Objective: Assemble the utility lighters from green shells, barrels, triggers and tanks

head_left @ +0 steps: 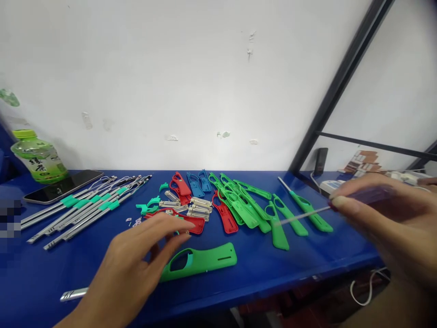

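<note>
Over the front of the table, my left hand (136,259) has its thumb and forefinger nearly together in a pinch; anything between the fingertips is too small to make out. Just under it lies a green lighter body (211,262) with a teal trigger, its silver tube (75,294) reaching out left, partly hidden by my wrist. On the right, my right hand (396,218) is closed round the purple handle of a screwdriver (302,215). The thin shaft points left, raised above the green lighter parts, and looks slightly blurred.
Several green shells (246,207), red shells (225,216), blue shells (200,184) and clear pieces (200,209) cover the table's middle. Silver tubes with wires (92,207), a phone (63,186) and a bottle (39,157) are left. A black metal post (336,91) stands right.
</note>
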{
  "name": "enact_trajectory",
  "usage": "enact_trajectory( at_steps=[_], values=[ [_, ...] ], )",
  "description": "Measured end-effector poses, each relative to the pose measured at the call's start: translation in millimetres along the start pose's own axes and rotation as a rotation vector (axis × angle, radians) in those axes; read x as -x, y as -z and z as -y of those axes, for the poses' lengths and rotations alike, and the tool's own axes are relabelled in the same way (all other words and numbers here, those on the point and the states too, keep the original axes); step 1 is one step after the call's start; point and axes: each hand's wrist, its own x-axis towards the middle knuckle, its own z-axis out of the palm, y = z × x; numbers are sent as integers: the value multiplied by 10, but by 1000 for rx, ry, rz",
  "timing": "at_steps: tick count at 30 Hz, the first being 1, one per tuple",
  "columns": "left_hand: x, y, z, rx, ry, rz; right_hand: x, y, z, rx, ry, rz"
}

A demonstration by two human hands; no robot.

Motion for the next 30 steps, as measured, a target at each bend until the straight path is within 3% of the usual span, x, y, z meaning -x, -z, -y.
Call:
enact_trajectory(
  at_steps=[5, 11, 17, 30],
  values=[
    [43, -176, -153, 175, 123, 58, 84, -213, 412, -211, 161, 266],
    [69, -147, -204, 232, 185, 87, 197, -438, 707, -290, 77, 558],
    [58, -113, -243, 267, 205, 118, 204, -535, 755, -340, 136, 573],
    [94, -109, -261, 274, 172, 128, 219, -520, 739, -349, 146, 579]
  ],
)
